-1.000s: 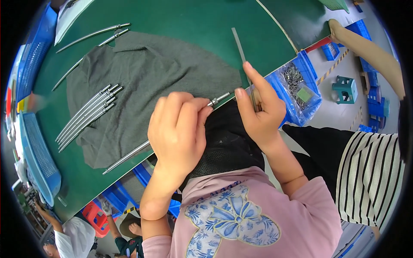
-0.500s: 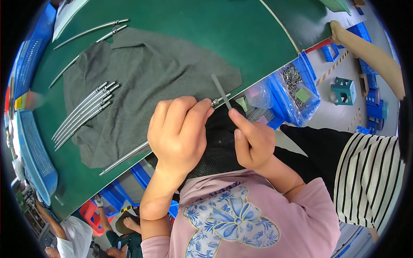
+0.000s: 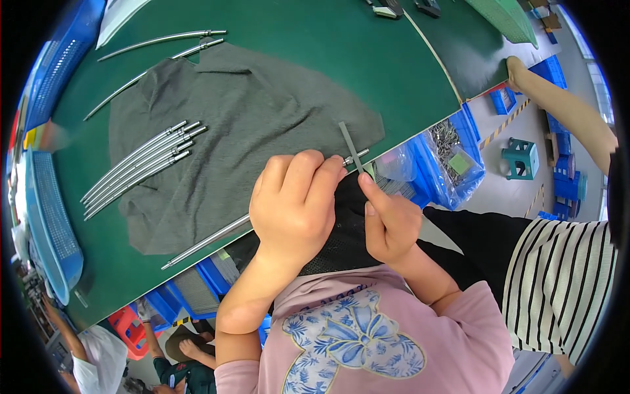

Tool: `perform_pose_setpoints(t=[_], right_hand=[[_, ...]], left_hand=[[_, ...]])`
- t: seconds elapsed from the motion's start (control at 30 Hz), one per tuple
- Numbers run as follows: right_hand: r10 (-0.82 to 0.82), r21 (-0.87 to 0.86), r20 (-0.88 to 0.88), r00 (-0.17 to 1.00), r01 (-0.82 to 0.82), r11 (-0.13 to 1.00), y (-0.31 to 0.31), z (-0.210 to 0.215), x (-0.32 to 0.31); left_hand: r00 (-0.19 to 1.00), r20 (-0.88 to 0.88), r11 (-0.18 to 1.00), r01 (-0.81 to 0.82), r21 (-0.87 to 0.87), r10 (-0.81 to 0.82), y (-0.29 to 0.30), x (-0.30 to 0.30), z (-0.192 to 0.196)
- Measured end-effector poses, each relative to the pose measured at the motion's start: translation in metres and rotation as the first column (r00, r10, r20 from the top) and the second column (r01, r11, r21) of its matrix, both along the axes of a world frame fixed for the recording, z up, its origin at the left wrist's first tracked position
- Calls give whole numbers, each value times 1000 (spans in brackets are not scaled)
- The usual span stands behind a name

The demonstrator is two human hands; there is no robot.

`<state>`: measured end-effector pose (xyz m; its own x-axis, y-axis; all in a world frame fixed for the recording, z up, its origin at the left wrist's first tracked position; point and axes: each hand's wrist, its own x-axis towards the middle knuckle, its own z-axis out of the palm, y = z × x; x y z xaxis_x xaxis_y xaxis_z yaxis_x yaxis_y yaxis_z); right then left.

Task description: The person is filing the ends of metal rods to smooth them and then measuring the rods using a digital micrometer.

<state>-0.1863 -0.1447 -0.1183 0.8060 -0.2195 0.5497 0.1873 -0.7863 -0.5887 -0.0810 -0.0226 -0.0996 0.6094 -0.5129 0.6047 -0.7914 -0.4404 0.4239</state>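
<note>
My left hand (image 3: 295,203) is closed around a long shiny metal tube (image 3: 207,243), which slants across the near edge of the green table. The tube's middle is hidden under the fingers, and its stepped end (image 3: 356,157) sticks out to the right. In my right hand (image 3: 395,226), pinched between thumb and fingers, is a flat narrow grey strip (image 3: 348,141). It crosses the tube's end and appears to touch it. Several similar curved metal tubes (image 3: 141,167) lie side by side on a grey cloth (image 3: 262,98), left of my hands.
Two more tubes (image 3: 161,44) lie at the far left of the table (image 3: 315,39). Blue baskets (image 3: 56,223) line the left edge. A blue bin (image 3: 453,157) with bagged small metal parts hangs by the near edge. Another person's arm (image 3: 571,105) is at right.
The view has shifted, so the table and cloth sit slightly differently in it. Both hands keep their grips, and the strip still crosses the tube's end. Dark tools now show at the top edge.
</note>
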Motion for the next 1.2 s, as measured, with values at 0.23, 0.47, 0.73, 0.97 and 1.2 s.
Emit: perform_pose_setpoints(t=[0.23,0.47,0.73,0.97,1.2], right_hand=[[-3,4,-1,1000,3,1000,1,3,3],[-10,-64,-6,1000,9,998,0,2,2],[-3,-118,42,999,8,993,3,0,13],[-26,-116,102,994,38,993,4,-10,14],[16,-111,109,994,-4,994,1,-13,18]], left_hand=[[1000,23,1000,6,-12,-6,-1,3,1],[1000,2,1000,7,-17,-7,-1,2,-1],[999,-36,998,32,-60,-34,-2,2,4],[998,-53,999,32,-42,-34,-3,2,5],[997,74,999,22,-45,-19,-4,7,-4]])
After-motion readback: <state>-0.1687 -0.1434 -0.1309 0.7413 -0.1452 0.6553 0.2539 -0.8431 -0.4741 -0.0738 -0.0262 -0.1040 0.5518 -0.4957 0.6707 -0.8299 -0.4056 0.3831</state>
